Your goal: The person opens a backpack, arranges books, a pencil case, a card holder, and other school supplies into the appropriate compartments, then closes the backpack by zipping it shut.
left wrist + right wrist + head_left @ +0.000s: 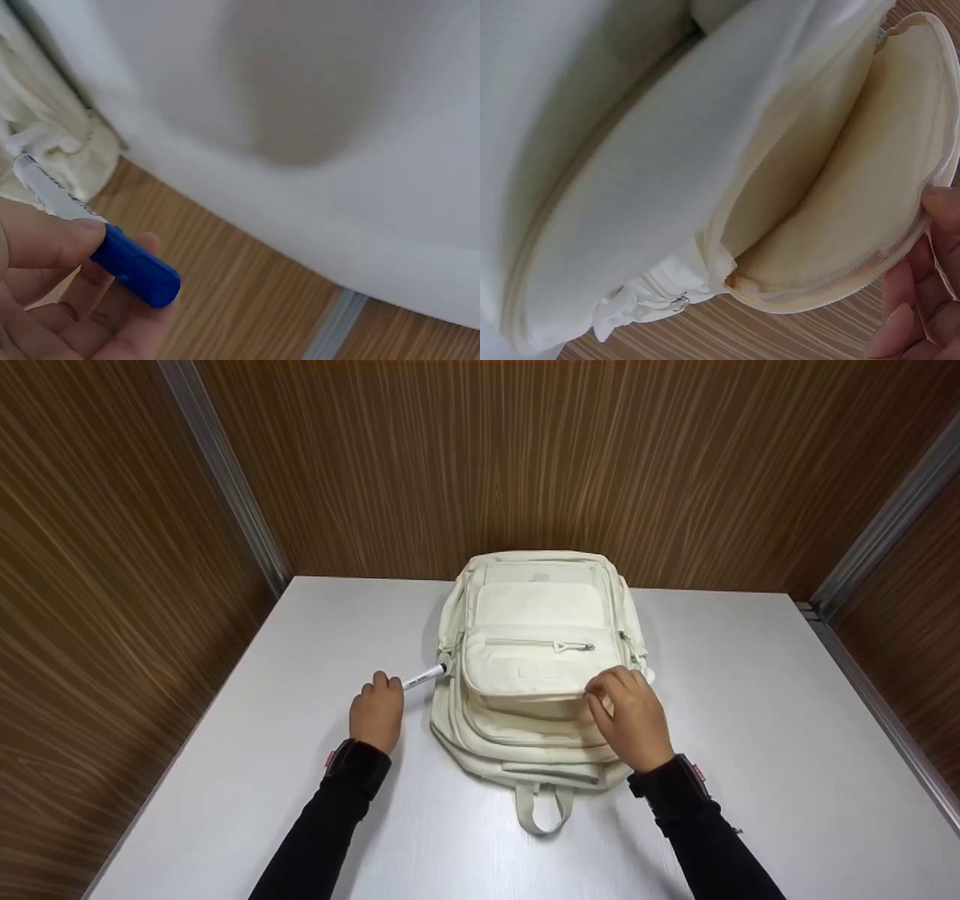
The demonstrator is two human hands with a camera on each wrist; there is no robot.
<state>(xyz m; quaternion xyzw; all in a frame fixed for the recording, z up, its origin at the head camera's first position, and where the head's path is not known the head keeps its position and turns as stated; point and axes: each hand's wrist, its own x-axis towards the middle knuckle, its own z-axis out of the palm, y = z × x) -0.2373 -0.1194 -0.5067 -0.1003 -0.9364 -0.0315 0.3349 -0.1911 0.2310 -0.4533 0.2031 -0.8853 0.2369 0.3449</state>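
— Left hand (376, 712) pinches a white marker with a blue cap (424, 677) just left of the cream fabric backpack (536, 660) lying flat on the white tabletop (750, 720)?

— Yes; right hand (634, 716) grips the front pocket flap (870, 217), holding it open. Best to keep it wide and slide the marker in tip-first. The pocket's depths stay hidden.

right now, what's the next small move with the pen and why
Probably swing the pen across toward the open front pocket. The left hand pinches it at the backpack's side, outside any pocket, while the right hand lifts the pocket flap, leaving a gap.
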